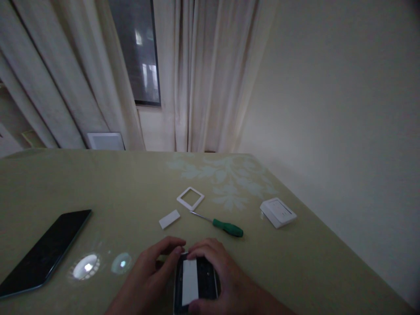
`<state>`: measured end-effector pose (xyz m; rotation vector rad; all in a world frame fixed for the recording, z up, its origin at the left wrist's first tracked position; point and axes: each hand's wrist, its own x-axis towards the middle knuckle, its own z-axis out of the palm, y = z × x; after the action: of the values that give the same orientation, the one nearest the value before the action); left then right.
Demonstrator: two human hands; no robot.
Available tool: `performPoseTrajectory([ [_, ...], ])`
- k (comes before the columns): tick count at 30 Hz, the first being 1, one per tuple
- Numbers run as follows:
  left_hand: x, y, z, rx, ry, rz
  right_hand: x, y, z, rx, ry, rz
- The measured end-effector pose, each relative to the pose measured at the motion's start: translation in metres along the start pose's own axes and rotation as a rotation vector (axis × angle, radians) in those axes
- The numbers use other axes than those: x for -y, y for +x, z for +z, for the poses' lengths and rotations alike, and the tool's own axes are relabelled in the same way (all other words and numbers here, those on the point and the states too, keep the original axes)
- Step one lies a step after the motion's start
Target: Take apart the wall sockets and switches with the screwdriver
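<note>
At the near edge of the view lies a wall switch (206,280) with a black inner body and one white rocker plate (189,282) on its left half. My right hand (226,275) curls over it from the right, fingers at its far edge and thumb at the near end of the plate. My left hand (155,267) is closed, with thumb and index finger pinching at the switch's far left corner. Beyond my hands lie a loose white rocker plate (169,219), a square white frame (201,199) and a screwdriver (228,228) with a green handle.
To the left, a dark tablet or large phone (49,247) lies flat. A white socket unit (278,212) sits near the right edge of the table (124,188), beside the wall (344,131). Curtains (210,78) and a window (139,52) stand behind the table.
</note>
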<state>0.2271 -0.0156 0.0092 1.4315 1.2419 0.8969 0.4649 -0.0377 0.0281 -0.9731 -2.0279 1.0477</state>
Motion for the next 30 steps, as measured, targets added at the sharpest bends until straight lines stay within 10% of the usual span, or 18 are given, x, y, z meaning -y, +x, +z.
performPoseTrajectory([
  [16, -0.017, -0.007, -0.005, 0.096, 0.095, -0.021, 0.007, -0.001, 0.004, 0.001, -0.013, 0.079],
  [30, -0.016, -0.010, -0.007, 0.134, 0.063, -0.007, 0.002, -0.007, -0.007, -0.010, -0.497, -0.435],
])
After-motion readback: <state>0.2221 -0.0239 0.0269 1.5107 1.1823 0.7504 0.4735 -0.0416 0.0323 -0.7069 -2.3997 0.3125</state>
